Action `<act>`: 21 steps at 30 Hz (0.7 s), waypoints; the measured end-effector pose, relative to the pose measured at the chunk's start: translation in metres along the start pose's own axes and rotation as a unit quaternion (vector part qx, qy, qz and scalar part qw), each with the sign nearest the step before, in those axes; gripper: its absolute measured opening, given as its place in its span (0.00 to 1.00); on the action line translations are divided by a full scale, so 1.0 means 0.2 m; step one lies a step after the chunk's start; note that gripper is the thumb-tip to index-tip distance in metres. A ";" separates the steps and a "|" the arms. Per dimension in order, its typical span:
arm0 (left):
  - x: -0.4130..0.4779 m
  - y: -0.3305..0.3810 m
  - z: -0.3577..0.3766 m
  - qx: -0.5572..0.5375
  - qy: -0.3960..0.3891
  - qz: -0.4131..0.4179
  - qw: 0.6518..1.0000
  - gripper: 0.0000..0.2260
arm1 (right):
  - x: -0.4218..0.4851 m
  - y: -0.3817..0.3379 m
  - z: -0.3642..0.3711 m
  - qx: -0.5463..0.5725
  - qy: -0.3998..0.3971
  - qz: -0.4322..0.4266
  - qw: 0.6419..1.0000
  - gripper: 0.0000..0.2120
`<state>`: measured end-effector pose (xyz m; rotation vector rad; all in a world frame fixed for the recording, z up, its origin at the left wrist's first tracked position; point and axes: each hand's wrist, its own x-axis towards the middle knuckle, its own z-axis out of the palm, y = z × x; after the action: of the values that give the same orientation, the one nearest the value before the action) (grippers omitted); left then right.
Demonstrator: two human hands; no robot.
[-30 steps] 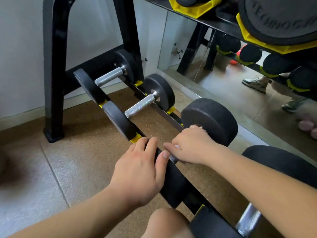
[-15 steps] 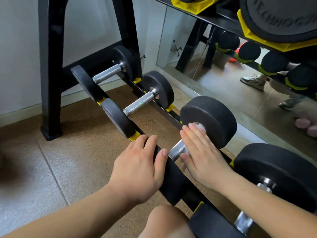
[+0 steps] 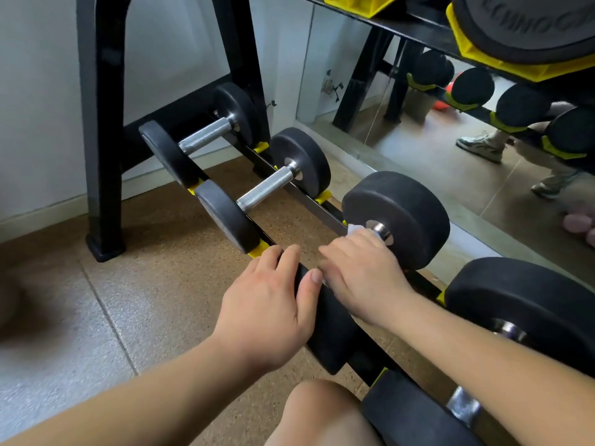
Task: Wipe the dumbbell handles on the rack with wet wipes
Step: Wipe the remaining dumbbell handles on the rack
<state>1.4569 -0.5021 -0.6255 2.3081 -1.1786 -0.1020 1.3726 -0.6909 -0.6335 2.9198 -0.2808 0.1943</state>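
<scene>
- On the lowest rail of the black rack (image 3: 99,140), the third dumbbell (image 3: 396,201) from the left end is lying crosswise. Its handle (image 3: 381,231) is running from the near head (image 3: 331,323) up and rightward to the far head (image 3: 421,220).
- The right hand (image 3: 360,272) is covering nearly all of that handle. Its grip is curling over the bar from above and pressing a white wet wipe (image 3: 354,227) against it. A corner of the wipe is peeking out past the knuckles, just beside the far head's collar.
- The left hand (image 3: 267,304) is resting on the near head, fingers draped loosely over its top edge and holding nothing, thumb lying just beside the right hand.
- As I judge it, the stroke is depending on the handle's long axis: the wiping hand is sitting toward the far end, so the open travel is lying back toward the near head and the person.
- Two smaller dumbbells to the left are showing bare knurled handles (image 3: 206,136) (image 3: 265,189), while a larger one's handle (image 3: 463,407) is showing at lower right, nearer the right hand.
</scene>
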 end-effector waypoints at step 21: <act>0.00 0.00 0.01 -0.002 0.013 0.003 1.000 0.29 | -0.12 0.08 0.06 -0.030 -0.009 -0.028 0.999 0.26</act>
<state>1.4568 -0.5026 -0.6268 2.2944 -1.1716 -0.0713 1.3465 -0.7040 -0.6456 2.8667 -0.2029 0.1479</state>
